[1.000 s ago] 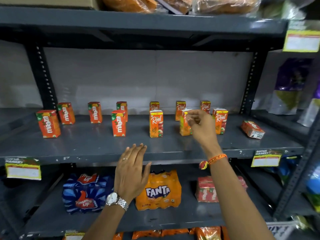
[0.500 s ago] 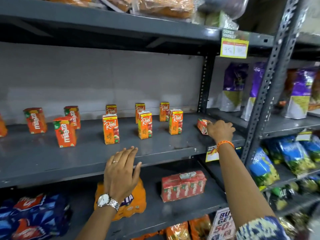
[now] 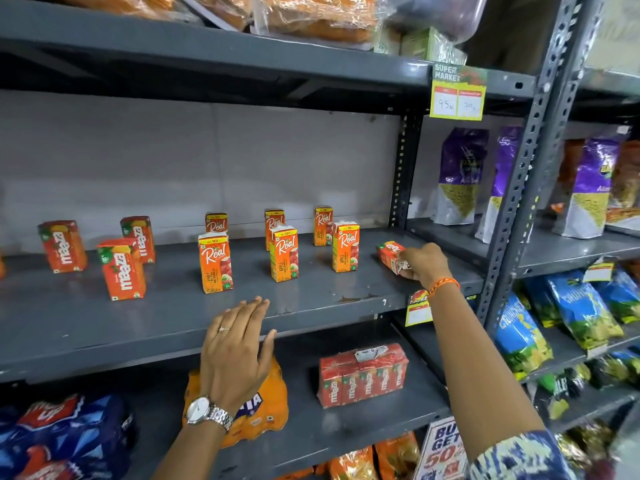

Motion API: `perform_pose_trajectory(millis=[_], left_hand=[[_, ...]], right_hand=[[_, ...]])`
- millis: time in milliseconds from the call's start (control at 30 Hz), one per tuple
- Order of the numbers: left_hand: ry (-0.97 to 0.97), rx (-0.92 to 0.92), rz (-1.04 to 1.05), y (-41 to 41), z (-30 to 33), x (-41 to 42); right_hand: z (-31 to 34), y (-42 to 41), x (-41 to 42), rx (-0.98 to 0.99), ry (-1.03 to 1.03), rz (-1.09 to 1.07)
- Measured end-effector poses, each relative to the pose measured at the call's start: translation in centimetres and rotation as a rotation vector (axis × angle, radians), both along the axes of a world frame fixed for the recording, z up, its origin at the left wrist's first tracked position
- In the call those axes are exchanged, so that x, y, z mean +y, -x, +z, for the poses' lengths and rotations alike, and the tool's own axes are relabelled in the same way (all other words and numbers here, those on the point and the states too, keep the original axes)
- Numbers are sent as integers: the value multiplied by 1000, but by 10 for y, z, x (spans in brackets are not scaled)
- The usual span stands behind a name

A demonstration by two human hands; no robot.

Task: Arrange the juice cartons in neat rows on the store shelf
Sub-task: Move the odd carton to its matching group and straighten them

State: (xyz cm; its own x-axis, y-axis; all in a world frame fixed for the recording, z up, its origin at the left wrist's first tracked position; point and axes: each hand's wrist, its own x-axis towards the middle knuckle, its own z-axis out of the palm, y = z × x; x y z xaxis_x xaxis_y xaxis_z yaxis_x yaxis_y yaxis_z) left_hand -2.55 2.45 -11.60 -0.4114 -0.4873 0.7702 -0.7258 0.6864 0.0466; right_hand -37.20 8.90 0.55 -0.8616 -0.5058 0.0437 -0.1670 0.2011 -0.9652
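Observation:
On the grey middle shelf point(image 3: 173, 317) stand several upright juice cartons. Orange Real cartons form a front row point(image 3: 215, 262) point(image 3: 284, 253) point(image 3: 345, 247) and a back row point(image 3: 323, 226). Red Maaza cartons point(image 3: 122, 269) point(image 3: 63, 246) stand further left. One red carton point(image 3: 389, 255) lies on its side at the shelf's right end, and my right hand point(image 3: 424, 262) is closed around its near end. My left hand point(image 3: 239, 348) rests flat on the shelf's front edge, fingers spread, holding nothing.
A perforated upright post point(image 3: 519, 188) borders the shelf on the right, with snack bags point(image 3: 457, 174) beyond it. Below sit a Fanta pack point(image 3: 273, 400), a Maaza multipack point(image 3: 363, 375) and a blue drinks pack point(image 3: 62, 434). A price tag point(image 3: 417, 308) hangs near my right wrist.
My right hand left the upright Real cartons, swung right and closed on the lying carton. The view turned right. My left hand stayed at the shelf edge.

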Motion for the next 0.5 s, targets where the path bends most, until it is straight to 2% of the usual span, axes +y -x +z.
perform_pose_trajectory(millis=[300,500], left_hand=[[-52,0,-7,0,2,3],[-83,16,-9,1,2,4]], right_hand=[[-6,-24,34,-452,514,208],[-9,-46,50,-440,497,447]])
